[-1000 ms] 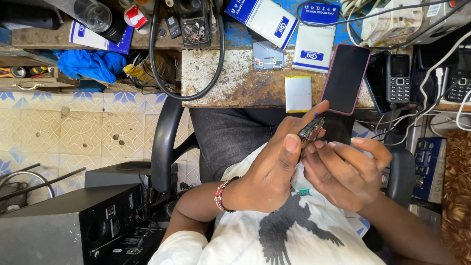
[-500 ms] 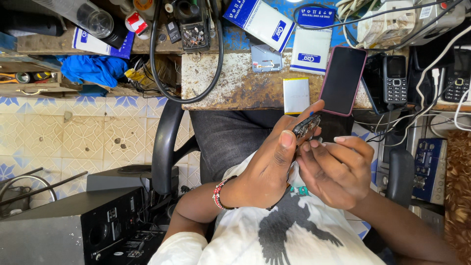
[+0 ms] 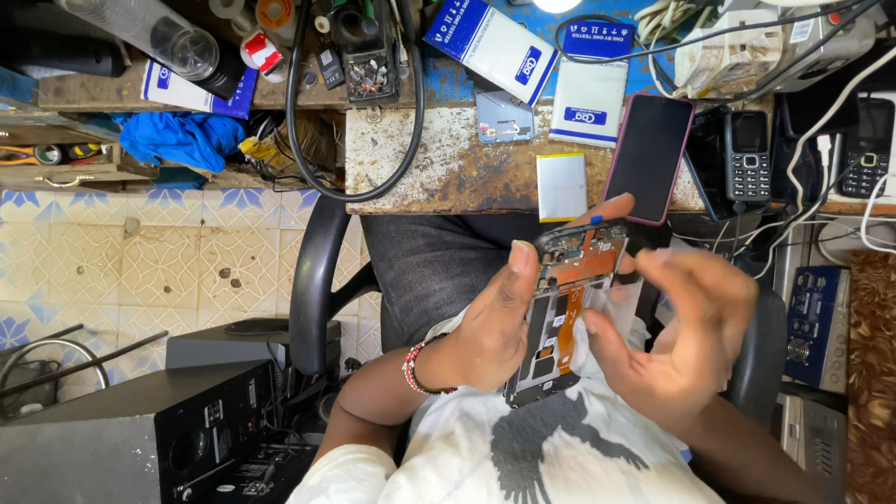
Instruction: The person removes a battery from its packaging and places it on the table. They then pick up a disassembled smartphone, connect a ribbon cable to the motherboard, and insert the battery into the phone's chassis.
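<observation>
Opened phone frame [image 3: 567, 308] with its orange flex cable exposed is held above the lap, long axis near upright, top toward the table [image 3: 448, 168]. It is gripped along its left edge by the left hand [image 3: 495, 327]; the right hand [image 3: 686, 341], fingers spread and empty, is touching the right edge.

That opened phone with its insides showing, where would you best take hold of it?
By its long side edges, as the left hand grips the opened phone now: thumb on the left rim, fingers behind. The exposed face carries an orange flex cable and circuit parts, so coming from the side or back probably keeps fingers off them. The right hand hovers open beside it.
</observation>
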